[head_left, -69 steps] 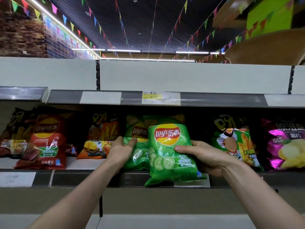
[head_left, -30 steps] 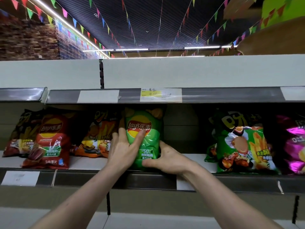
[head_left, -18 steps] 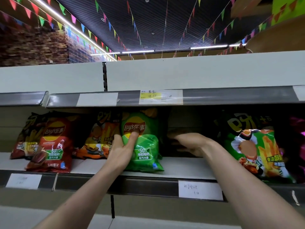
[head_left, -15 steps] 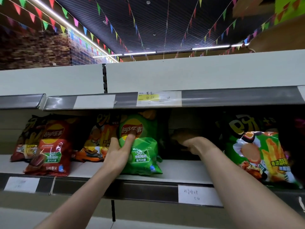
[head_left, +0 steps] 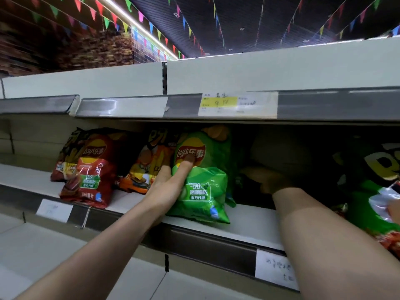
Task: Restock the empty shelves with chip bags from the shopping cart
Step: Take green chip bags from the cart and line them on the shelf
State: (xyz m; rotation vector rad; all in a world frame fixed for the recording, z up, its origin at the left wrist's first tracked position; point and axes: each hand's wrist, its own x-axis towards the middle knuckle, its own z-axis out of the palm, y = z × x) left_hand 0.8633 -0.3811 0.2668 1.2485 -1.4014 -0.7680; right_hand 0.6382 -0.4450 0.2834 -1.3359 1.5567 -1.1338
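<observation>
Right hand point(head_left: 268, 180) deeper into shelf point(head_left: 249, 221), green chip bag point(head_left: 203, 191) against left hand point(head_left: 168, 187)

Shelf point(head_left: 249, 219), green chip bag point(head_left: 203, 191), red bag point(head_left: 91, 167)

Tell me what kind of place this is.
Likely a supermarket snack aisle: chip bags like the green Lay's bag stand on a shelf, a handwritten price tag sits on the rail above, and pennant bunting hangs overhead.

Pretty dim overall. Main light is the ceiling light strip point(head_left: 134, 24) at 11 o'clock, kinda blown out. Under the upper shelf point(head_left: 324, 105) it's deep shadow, and the right hand point(head_left: 268, 180) is nearly lost at 3 o'clock. The edges warp and smear.
</observation>
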